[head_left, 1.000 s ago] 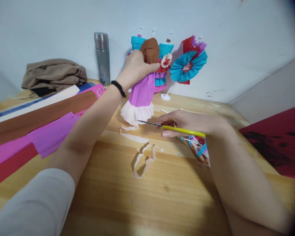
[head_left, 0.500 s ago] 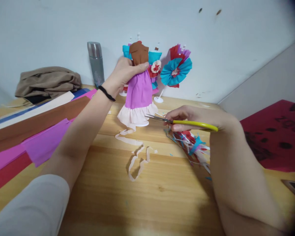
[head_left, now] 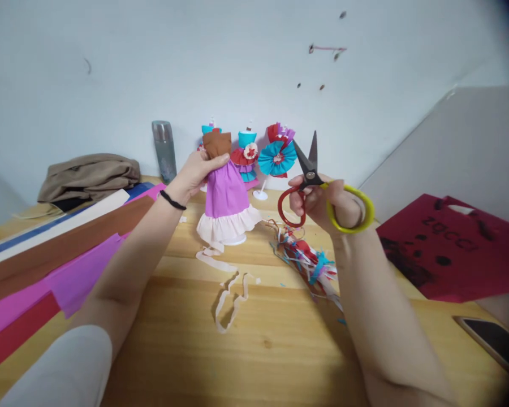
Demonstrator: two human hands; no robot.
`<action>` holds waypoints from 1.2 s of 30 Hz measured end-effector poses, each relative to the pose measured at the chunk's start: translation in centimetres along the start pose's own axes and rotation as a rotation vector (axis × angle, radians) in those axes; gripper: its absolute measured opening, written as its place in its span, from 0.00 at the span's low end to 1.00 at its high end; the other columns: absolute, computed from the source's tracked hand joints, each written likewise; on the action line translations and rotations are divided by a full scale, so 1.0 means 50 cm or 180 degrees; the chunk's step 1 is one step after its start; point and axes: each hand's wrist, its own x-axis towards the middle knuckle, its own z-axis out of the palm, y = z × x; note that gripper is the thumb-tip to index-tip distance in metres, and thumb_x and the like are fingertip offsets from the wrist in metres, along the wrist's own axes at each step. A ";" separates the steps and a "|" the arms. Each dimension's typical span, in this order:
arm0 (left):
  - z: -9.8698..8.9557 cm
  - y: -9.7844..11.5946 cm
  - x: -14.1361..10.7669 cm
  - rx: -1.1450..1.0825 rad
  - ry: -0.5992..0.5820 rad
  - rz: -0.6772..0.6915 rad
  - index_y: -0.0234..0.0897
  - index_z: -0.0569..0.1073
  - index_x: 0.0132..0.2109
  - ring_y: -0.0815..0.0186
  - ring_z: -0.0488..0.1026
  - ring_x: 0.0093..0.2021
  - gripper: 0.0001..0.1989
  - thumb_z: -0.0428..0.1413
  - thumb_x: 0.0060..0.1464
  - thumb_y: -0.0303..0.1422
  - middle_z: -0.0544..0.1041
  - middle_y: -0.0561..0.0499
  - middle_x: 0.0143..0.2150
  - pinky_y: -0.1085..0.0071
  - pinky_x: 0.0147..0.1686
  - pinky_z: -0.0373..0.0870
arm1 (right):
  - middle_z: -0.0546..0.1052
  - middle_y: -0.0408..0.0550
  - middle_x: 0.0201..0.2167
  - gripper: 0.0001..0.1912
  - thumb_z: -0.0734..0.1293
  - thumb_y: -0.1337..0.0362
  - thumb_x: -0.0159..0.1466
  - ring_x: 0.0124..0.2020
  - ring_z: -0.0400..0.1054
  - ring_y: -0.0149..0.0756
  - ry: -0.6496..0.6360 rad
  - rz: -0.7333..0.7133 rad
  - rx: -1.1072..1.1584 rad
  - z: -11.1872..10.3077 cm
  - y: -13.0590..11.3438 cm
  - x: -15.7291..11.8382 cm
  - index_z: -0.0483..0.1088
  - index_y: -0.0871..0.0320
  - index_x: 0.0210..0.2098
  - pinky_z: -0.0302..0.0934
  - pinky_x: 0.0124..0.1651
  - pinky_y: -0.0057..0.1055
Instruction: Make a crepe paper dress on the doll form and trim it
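My left hand [head_left: 198,174] pinches the upper part of a small paper dress [head_left: 227,192], which has a brown top, a purple skirt and a pale ruffled hem. From the hem a thin pale strip [head_left: 216,262] trails onto the table. Fingers of my right hand [head_left: 322,206] are through the red and yellow handles of the scissors [head_left: 310,174], whose blades point up and stand apart. The scissors are to the right of the dress, not touching it. Behind the dress stand other small paper dresses [head_left: 246,138], one with a blue pleated rosette [head_left: 277,159].
Coloured paper sheets [head_left: 80,232] lie at the left, near a brown cloth [head_left: 91,176] and a grey bottle [head_left: 164,151]. Paper scraps [head_left: 309,263] lie beside my right forearm. Further right are a red bag [head_left: 445,249] and a phone [head_left: 492,339].
My right hand has lifted and turned the scissors from lying level near the hem to pointing up, blades now spread. The view has tilted upward; my left hand still grips the dress.
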 end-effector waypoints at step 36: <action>0.097 0.029 -0.090 0.3690 -0.2645 0.1011 0.37 0.74 0.32 0.67 0.62 0.25 0.10 0.57 0.58 0.37 0.74 0.50 0.27 0.67 0.29 0.51 | 0.77 0.44 0.28 0.11 0.75 0.53 0.59 0.28 0.69 0.38 0.0694 -0.0670 -0.2248 0.077 -0.082 -0.066 0.75 0.51 0.37 0.64 0.33 0.36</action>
